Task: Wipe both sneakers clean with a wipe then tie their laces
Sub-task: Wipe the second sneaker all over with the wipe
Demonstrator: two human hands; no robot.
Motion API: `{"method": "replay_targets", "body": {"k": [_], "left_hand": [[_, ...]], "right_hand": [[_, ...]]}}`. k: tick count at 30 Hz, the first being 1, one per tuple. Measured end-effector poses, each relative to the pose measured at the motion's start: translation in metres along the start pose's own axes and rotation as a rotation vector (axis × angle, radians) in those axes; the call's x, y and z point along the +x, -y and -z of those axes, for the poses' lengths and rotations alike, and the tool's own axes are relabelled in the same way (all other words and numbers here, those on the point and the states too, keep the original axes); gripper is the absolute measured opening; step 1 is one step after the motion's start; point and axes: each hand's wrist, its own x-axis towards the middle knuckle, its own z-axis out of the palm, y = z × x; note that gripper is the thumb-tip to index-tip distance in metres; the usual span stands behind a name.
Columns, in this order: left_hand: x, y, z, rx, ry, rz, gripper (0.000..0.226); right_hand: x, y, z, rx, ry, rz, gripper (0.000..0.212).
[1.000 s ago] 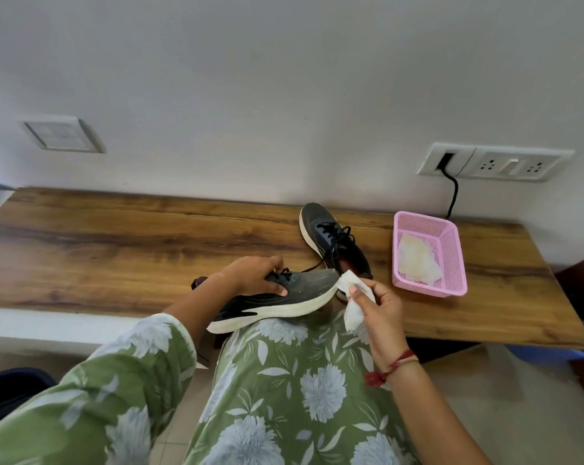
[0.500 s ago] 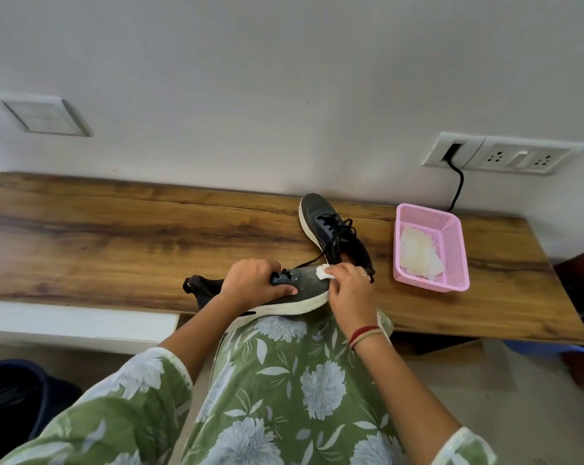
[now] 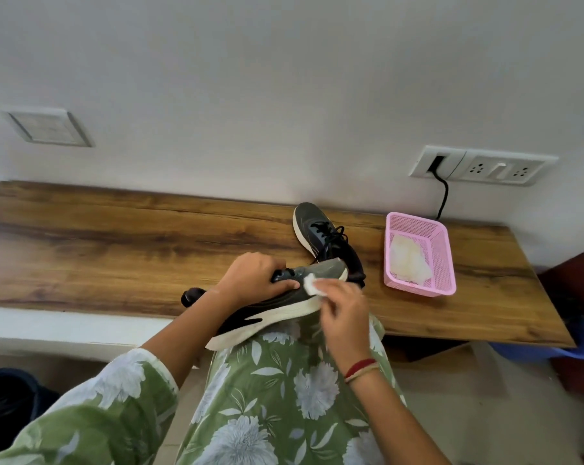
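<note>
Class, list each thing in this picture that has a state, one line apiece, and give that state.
left hand, grips the held sneaker.
right hand, pinches the wipe.
wipe, pressed against the held sneaker's upper.
held sneaker, tilted, off the table.
second sneaker, on the table, laces look untied.
pink basket, on the table, holds white material.
wall socket, black cable plugged in.

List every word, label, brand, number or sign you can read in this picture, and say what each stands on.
None can be read.
The held sneaker shows only a black shape on its side, no letters.
The sneaker on the table, the wipe, the pink basket, the socket plate and the blank wall plate carry no legible writing.
</note>
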Motion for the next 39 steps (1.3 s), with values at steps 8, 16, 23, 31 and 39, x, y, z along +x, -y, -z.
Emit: {"method": "replay_targets", "body": {"k": [8,16,23,31,39], "left_hand": [[-0.018,-0.018,0.004,-0.025,-0.094,-0.045,0.054],[-0.036,-0.018,0.016,-0.010,-0.117,-0.041,0.057],[-0.052,-0.032,0.016,0.054,-0.168,-0.063,0.057],[-0.055,-0.038,0.016,0.037,-0.192,-0.087,0.055],[-0.062,-0.041,0.008,0.046,-0.243,-0.148,0.062]], "right_hand": [[0.003,-0.012,0.032,-0.291,-0.031,0.134,0.033],[-0.028,0.015,0.033,-0.258,0.139,0.385,0.033],[-0.004,0.012,0.063,-0.221,0.007,0.217,0.029],[-0.056,0.016,0.042,-0.220,0.190,0.373,0.036],[-0.039,-0.002,0.053,-0.196,-0.105,0.151,0.038]]}}
